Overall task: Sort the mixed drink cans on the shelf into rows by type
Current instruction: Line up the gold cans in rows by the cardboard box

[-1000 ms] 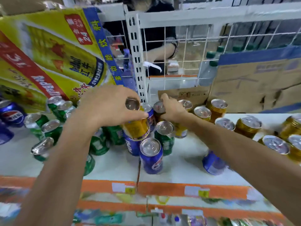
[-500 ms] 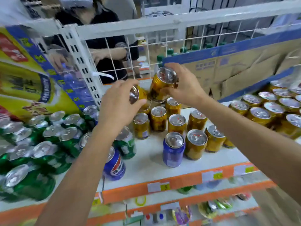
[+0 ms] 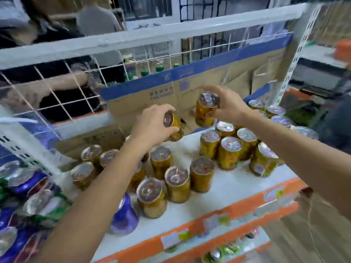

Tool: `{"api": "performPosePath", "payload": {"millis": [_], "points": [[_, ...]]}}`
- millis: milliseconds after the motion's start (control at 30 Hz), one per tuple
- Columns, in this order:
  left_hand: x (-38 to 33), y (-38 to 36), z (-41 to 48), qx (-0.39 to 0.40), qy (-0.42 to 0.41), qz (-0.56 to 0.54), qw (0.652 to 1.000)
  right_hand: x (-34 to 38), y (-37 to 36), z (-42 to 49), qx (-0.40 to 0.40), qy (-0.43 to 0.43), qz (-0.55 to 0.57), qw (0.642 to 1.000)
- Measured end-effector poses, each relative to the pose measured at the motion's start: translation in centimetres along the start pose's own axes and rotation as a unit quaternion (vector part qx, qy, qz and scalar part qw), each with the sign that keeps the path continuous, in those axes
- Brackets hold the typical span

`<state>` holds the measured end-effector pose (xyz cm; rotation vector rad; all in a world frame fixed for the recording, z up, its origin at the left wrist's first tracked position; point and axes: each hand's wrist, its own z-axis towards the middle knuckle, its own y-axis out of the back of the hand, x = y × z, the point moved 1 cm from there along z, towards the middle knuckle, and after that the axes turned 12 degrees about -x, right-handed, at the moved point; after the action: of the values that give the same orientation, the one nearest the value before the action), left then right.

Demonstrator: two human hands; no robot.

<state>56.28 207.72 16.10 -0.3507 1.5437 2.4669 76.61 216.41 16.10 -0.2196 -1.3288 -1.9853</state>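
Partly, the left hand (image 3: 152, 127) hides its tilted gold can (image 3: 173, 123).

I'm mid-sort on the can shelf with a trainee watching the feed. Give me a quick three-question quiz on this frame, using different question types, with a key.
1. True or false: the right grip holds a gold can lifted clear of the shelf.
2. The second gold can, in the left grip, is: A) standing upright among the others; B) lifted and tilted, top toward the camera; C) lying flat, released.
3. Fill in: the front can, beside the left forearm near the shelf edge, is ___ in colour.
Key: 1 true; 2 B; 3 blue.
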Motion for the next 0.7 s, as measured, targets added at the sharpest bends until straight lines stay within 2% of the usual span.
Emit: {"api": "performPosePath", "payload": {"millis": [267, 367, 533, 700], "points": [[-6.5, -10.8, 7.2, 0.06, 0.07, 0.029, 0.995, -9.7, -0.2, 5.8, 0.055, -0.027, 0.001, 0.998], [-6.6, -12.8, 8.7, 0.076, 0.111, 0.029, 0.991, -10.6, -0.7, 6.8, 0.079, -0.036, 0.02, 0.996], [-6.5, -15.5, 9.1, 0.093, 0.17, 0.009, 0.981, -11.5, -2.4, 6.1, 0.115, 0.011, 0.023, 0.993], [-7.4, -16.6, 9.6, 0.094, 0.162, 0.02, 0.982, -11.4, -2.4, 6.4, 0.109, 0.051, -0.022, 0.993]]}}
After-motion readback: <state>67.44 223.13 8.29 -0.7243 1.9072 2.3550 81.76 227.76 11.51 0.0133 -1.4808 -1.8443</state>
